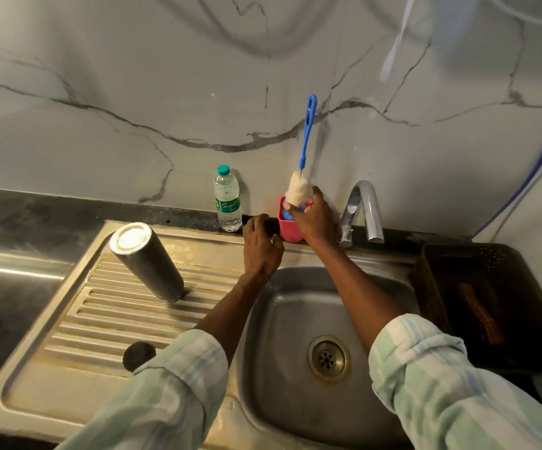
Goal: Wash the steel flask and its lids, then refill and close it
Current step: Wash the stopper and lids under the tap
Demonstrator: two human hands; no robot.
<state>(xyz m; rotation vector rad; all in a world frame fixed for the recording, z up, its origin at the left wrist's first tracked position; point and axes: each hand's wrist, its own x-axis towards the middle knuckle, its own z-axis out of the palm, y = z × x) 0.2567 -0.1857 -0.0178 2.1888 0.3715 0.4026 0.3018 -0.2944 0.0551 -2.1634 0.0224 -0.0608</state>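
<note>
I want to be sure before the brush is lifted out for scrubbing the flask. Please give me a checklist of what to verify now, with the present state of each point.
1. Right hand grips the bottle brush at its white head: ok.
2. Left hand rests by the pink holder; whether it holds the holder steady: cannot tell.
3. Steel flask stands inverted on the drainboard, away from both hands: ok.
4. Dark lid lies on the drainboard, within view: ok.
5. Water running from the tap: not ok, no stream shows.
6. Sink basin free for washing: ok.
</note>
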